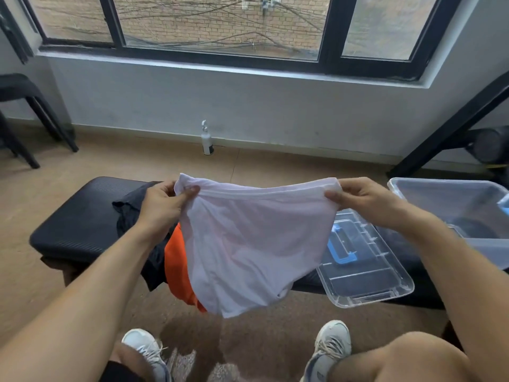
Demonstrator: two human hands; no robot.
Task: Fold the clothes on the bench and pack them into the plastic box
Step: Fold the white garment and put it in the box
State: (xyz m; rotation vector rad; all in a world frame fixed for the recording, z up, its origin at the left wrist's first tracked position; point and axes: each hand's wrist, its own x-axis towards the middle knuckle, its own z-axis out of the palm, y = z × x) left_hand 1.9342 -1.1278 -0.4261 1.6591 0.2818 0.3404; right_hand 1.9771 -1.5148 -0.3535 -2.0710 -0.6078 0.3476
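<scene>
Head view shows both hands holding a white garment [253, 244] up above the table [82, 213]. Left hand [162, 205] and right hand [366, 199] each pinch its hemmed top edge between thumb and fingers. Orange [176, 266] and black clothes [132, 210] lie beneath; the plastic box [440, 197] sits right, its lid [363, 274] beside it.

A white garment [248, 244] hangs stretched between the left hand [162, 205] and right hand [363, 199], each pinching a top corner. Behind it on the black surface [82, 216] lie an orange garment [176, 266] and a dark garment [129, 213]. A clear lid [366, 274] and plastic box [451, 202] sit at right.
</scene>
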